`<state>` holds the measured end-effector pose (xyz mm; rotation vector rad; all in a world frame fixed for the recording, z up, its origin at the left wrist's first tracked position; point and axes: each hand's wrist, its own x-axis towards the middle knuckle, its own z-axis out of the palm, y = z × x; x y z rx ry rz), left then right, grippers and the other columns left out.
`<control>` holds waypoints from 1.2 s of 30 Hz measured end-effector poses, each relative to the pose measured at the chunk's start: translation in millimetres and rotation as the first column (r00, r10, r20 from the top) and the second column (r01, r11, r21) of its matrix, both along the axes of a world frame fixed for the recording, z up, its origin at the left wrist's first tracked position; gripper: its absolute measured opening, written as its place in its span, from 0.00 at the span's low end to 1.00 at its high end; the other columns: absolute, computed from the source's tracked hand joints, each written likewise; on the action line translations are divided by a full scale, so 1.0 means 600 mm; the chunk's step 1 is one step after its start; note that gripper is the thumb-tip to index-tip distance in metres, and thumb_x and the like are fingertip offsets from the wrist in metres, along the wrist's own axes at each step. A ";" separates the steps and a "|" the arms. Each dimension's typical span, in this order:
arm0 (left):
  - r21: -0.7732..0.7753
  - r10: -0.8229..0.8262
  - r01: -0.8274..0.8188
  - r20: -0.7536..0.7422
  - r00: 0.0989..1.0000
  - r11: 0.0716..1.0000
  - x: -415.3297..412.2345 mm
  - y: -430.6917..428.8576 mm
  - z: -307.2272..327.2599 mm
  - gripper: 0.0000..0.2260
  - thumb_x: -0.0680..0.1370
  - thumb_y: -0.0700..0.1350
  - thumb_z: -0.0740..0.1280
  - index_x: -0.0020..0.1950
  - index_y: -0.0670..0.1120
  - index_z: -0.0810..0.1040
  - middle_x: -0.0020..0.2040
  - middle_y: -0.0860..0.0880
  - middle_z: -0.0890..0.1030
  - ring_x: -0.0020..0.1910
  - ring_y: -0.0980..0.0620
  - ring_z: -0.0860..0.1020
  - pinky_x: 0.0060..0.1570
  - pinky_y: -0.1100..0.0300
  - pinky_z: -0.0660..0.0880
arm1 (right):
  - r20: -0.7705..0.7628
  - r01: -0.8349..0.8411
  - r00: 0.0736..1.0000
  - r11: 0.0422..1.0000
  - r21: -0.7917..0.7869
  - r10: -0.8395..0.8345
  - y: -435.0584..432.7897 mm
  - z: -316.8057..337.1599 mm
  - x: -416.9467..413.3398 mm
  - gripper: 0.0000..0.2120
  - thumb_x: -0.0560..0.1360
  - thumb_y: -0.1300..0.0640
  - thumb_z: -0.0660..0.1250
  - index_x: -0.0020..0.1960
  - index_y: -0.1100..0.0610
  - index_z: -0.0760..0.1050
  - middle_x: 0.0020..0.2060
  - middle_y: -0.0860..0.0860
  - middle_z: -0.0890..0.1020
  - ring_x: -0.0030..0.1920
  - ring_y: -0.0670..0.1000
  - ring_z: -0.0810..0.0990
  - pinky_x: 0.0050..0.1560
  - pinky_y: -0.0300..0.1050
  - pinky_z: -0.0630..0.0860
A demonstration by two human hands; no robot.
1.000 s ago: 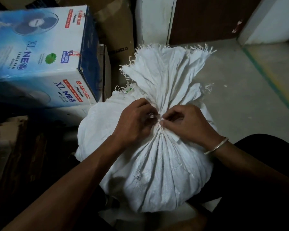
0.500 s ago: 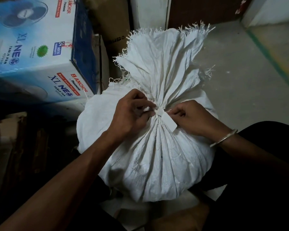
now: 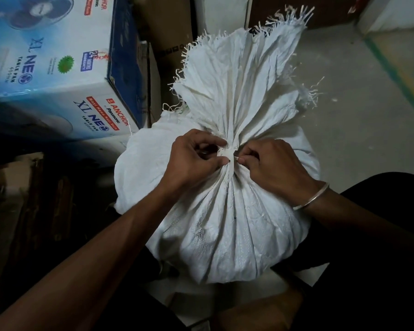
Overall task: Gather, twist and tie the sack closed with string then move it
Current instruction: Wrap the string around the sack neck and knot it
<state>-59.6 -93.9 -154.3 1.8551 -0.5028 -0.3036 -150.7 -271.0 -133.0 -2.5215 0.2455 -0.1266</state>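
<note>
Grey concrete floor (image 3: pixel 359 130) fills the right side of the view, crossed by a green painted stripe (image 3: pixel 390 68) that runs diagonally toward the far corner. On this floor, right in front of the person, stands the white woven sack (image 3: pixel 225 223), full and rounded below, with its cloth gathered into a tight neck near the top. Above the neck the frayed mouth (image 3: pixel 244 75) fans out, loose threads sticking from its edge. A pale string (image 3: pixel 226 154) is wrapped round the neck, and both hands work at it from either side. The left hand (image 3: pixel 191 161) has its fingers curled and pinches the string between thumb and forefinger, tight against the gathered cloth. The right hand (image 3: pixel 273 166) pinches a short end of the same string with its fingertips (a thin metal bangle (image 3: pixel 312 197) sits on that wrist). Just beside the sack on the left is a blue and white table fan box (image 3: pixel 58 68), tilted in the view, and behind it stands a brown cardboard carton (image 3: pixel 170 27).
</note>
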 end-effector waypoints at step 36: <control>0.041 0.276 -0.285 0.153 0.949 0.958 -0.110 0.000 0.022 0.04 0.78 0.45 0.74 0.47 0.49 0.89 0.41 0.55 0.87 0.42 0.59 0.85 0.46 0.54 0.82 | 0.102 0.105 0.989 0.992 0.064 -0.111 0.039 0.006 -0.014 0.05 0.75 0.52 0.72 0.42 0.53 0.82 0.37 0.47 0.85 0.41 0.51 0.83 0.45 0.51 0.78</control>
